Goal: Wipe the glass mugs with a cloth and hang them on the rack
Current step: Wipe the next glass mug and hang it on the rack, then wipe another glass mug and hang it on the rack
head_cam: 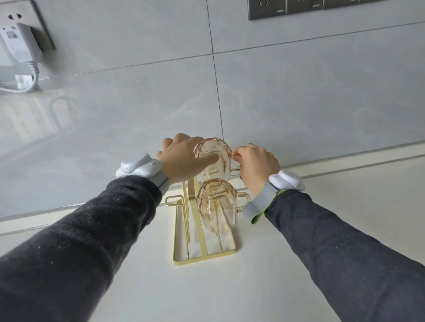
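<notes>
Amber upper mug [213,156] inverted to drain | L hand [182,160] wraps body, R hand [256,166] pinches handle, prob. steadying onto gold rack [204,256] peg | lower mug [217,205] hung

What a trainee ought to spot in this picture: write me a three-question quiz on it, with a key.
1. True or false: the amber glass mug nearer the camera hangs mouth-down on the gold wire rack.
2. Pick one: the right hand pinches which part of the farther amber glass mug? A the rim; B the handle; C the base.
3. Fill in: the left hand grips that farther mug by its ____.

Key: 1 true. 2 B. 3 side.
</notes>
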